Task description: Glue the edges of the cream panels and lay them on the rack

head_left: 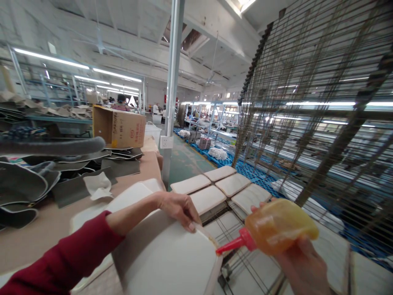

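Note:
My left hand [181, 208] pinches the upper edge of a white panel [166, 258] with rounded corners, which is tilted up toward me. Wrapped in my right hand [303, 260] is a squeeze bottle [276, 227] of amber liquid, tipped on its side. Its red nozzle [233, 245] points left, and the tip is at the panel's edge near the right corner, where a yellowish line of glue shows. Behind the panel, several similar white panels [208, 200] lie in rows on a wire rack [245, 268].
A brown worktable [150, 164] on the left bears dark grey sheets [70, 190] and an open cardboard box [127, 129]. A metal post [172, 82] stands ahead. Tall wire racks [307, 102] slant upward on the right, above blue pallets [260, 178]. A person [122, 102] is far back.

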Demonstrator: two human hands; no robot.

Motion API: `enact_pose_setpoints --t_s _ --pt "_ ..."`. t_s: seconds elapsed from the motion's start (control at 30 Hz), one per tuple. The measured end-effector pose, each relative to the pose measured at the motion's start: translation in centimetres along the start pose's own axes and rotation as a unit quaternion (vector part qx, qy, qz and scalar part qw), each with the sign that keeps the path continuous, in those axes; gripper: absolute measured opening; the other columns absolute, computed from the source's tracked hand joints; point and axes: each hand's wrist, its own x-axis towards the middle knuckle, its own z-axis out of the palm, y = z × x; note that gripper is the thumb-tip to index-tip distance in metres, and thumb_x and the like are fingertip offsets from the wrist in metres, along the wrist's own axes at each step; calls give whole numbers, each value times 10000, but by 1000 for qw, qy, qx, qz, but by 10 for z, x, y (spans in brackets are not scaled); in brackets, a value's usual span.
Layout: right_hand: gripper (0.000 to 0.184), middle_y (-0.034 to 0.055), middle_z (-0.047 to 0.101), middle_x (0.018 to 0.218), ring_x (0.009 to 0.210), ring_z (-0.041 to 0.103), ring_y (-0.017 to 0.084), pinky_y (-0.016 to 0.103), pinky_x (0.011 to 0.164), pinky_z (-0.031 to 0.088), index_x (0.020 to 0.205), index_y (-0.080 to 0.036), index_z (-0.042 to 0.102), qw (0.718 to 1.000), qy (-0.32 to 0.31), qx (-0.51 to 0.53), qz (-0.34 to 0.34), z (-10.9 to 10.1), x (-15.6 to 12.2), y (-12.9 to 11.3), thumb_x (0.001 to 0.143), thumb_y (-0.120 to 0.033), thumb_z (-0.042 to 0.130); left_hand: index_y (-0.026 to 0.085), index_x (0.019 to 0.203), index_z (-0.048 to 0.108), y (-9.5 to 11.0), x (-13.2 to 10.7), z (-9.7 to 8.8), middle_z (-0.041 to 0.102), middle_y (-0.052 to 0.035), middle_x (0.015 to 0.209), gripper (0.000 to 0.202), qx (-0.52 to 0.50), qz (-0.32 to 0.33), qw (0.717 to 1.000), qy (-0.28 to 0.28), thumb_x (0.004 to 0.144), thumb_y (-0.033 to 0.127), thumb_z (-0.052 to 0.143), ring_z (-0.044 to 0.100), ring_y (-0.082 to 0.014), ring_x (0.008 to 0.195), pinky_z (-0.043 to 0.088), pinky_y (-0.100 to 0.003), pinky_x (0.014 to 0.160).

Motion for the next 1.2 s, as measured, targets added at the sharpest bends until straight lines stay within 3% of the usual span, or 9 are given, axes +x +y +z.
enact_pose_setpoints --t_s 0.13,0.27,0.4,0.63,0.8,0.93,1.2 --pt "724 15 378 1475 1351 260 427 734 962 357 1232 -367 520 1000 19 -20 14 11 -12 -9 591 -624 736 87 943 743 -2 -4 0 703 -17 770 488 -5 1 1000 29 700 511 726 590 -122 686 477 -170 641" --pt "804 32 565 1296 1306 357 395 638 1108 216 1237 -343 527 998 51 -28 -16 16 -20 -7 535 -661 757 105 843 744 -5 -8 2 659 7 672 431 -2 -2 998 63 705 513 720 541 -93 602 436 -148 555" --pt "769 -4 615 1228 1285 410 351 555 1136 230 1248 -372 520 998 43 -28 -40 13 -20 -2 568 -646 751 104 852 741 -7 -11 3 661 -4 711 449 -13 -7 996 85 709 528 711 543 -97 634 436 -150 578" --pt "790 -34 611 1245 1208 500 344 529 1115 307 1265 -379 511 998 34 -34 -40 10 -19 2 561 -622 774 116 885 737 -18 -15 6 654 -2 713 449 -43 -35 990 126 698 524 723 536 -87 624 424 -143 570" --pt "749 -44 548 1331 1299 407 296 480 1142 264 1304 -412 464 1000 7 -17 -16 3 -22 8 633 -574 755 124 887 740 -24 -19 9 654 -5 694 447 -55 -45 986 149 687 524 731 543 -98 623 455 -159 575" --pt "794 -26 575 1297 1317 375 320 502 1136 251 1292 -396 481 1000 20 -22 11 5 -25 8 585 -625 758 120 882 739 -26 -20 9 634 -4 664 432 -62 -50 987 138 708 515 715 539 -102 616 457 -164 578" --pt "888 1 400 1459 1371 249 378 591 1037 367 1336 -409 412 999 21 -6 36 9 -30 10 552 -623 771 130 808 738 -29 -19 8 644 10 635 389 -88 -80 983 141 693 502 729 518 -81 547 421 -145 515"
